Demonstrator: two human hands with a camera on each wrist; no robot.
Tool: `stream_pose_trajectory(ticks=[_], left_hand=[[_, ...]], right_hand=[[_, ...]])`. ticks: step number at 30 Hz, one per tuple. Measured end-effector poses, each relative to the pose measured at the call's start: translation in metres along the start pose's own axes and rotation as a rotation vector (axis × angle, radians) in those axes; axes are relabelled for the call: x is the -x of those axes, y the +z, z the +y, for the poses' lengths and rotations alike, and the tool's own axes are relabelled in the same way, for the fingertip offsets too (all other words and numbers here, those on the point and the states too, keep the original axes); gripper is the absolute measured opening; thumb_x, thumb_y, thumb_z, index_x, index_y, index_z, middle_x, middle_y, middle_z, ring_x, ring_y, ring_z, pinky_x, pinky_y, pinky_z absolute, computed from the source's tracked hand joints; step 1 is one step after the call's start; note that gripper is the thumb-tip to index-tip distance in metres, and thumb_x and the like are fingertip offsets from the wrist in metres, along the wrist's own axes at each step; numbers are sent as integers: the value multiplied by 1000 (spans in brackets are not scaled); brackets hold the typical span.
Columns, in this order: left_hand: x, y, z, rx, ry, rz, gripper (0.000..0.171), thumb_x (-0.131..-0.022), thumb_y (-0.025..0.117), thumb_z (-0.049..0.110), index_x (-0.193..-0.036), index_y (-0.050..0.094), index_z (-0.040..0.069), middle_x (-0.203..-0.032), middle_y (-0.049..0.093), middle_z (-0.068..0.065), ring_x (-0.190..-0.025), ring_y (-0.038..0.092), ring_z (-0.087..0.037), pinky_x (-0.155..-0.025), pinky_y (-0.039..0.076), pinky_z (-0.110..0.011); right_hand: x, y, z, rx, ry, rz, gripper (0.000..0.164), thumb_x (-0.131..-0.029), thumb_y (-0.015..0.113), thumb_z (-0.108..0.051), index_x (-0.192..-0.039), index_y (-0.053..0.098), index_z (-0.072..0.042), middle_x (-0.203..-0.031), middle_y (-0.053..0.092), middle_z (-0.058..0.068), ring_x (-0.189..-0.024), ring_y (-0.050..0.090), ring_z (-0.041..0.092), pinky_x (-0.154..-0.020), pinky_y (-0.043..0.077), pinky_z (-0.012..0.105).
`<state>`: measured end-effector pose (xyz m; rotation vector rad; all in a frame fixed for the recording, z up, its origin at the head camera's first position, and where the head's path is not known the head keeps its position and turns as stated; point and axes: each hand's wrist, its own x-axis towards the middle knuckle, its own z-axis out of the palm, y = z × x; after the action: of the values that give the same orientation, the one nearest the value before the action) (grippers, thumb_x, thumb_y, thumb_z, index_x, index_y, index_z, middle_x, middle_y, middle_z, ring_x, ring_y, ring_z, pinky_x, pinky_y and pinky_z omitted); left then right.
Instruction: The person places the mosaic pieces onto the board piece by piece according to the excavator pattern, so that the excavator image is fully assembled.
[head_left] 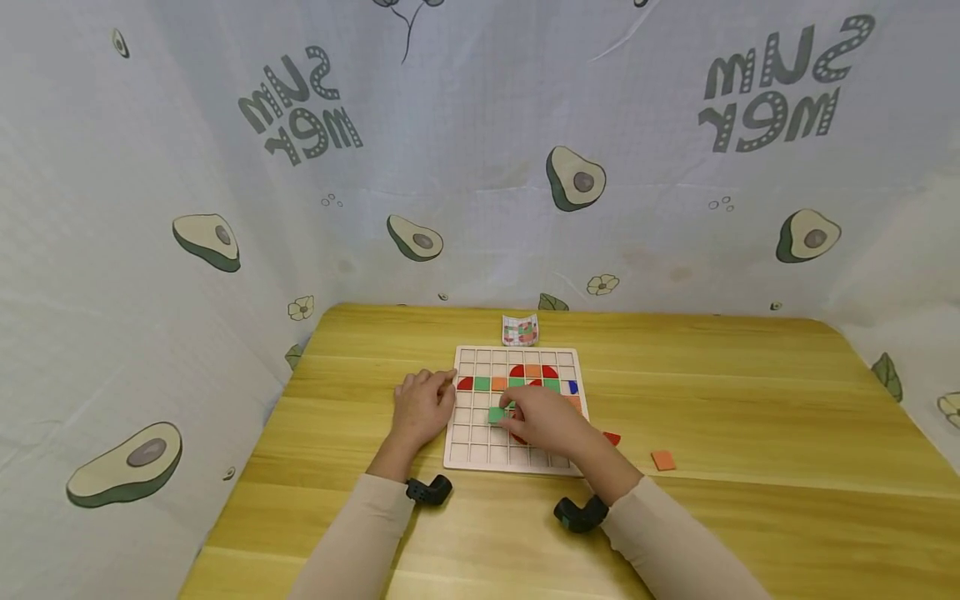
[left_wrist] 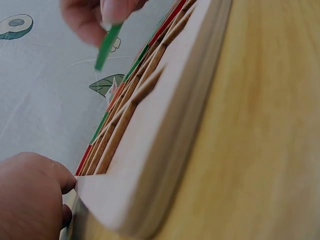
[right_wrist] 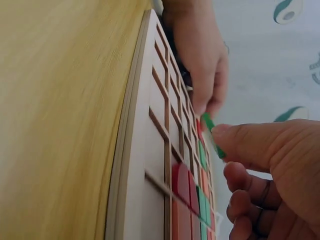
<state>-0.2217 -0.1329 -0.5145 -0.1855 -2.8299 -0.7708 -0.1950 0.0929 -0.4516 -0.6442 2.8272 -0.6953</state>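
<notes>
A pale wooden grid board (head_left: pixel 459 454) lies on the table, partly filled with coloured tiles. My right hand (head_left: pixel 546 418) pinches a green square tile (head_left: pixel 497 415) between thumb and fingers. In the right wrist view the green tile (right_wrist: pixel 213 135) is tilted above the grid. My left hand (head_left: pixel 423 407) rests beside the board's left edge, its fingertips touching the rim. In the left wrist view, the left hand's fingers (left_wrist: pixel 62 179) are at the board's edge. Red, green and orange tiles (head_left: pixel 498 384) form a row across the grid, and the right hand hides some of the others.
A small printed pattern card (head_left: pixel 520 331) stands just behind the board. To the right on the wooden table (head_left: pixel 750 392) lie a loose orange square (head_left: pixel 663 461) and a red piece (head_left: pixel 612 437), partly behind the right forearm. A patterned cloth (head_left: pixel 480 167) hangs behind the table.
</notes>
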Motion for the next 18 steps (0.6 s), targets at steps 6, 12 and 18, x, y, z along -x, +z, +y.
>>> stream_pose_trajectory(ticks=[6, 12, 18], left_hand=[[-1, 1, -1, -6, 8, 0, 34, -101, 55, 30, -131, 70, 23, -96, 66, -1, -88, 50, -22, -78, 32, -37], [-1, 0, 0, 5, 11, -3, 33, -101, 57, 30, -130, 71, 22, -95, 65, -1, -87, 50, -22, -78, 32, -37], [-1, -1, 0, -3, 5, -6, 33, -101, 57, 29, -131, 70, 22, -97, 66, -2, -89, 51, -23, -79, 33, -38]], right_hand=[[-20, 7, -13, -32, -14, -12, 22, -96, 72, -26, -113, 71, -12, -70, 59, -7, -61, 52, 10, -61, 44, 28], [-34, 12, -21, -53, -36, 13, 22, -97, 71, -28, -112, 71, -12, -76, 59, -6, -67, 53, 11, -66, 46, 29], [-47, 25, -20, -70, -22, 21, 21, -97, 70, -28, -109, 70, -11, -76, 60, -5, -66, 52, 11, -65, 45, 29]])
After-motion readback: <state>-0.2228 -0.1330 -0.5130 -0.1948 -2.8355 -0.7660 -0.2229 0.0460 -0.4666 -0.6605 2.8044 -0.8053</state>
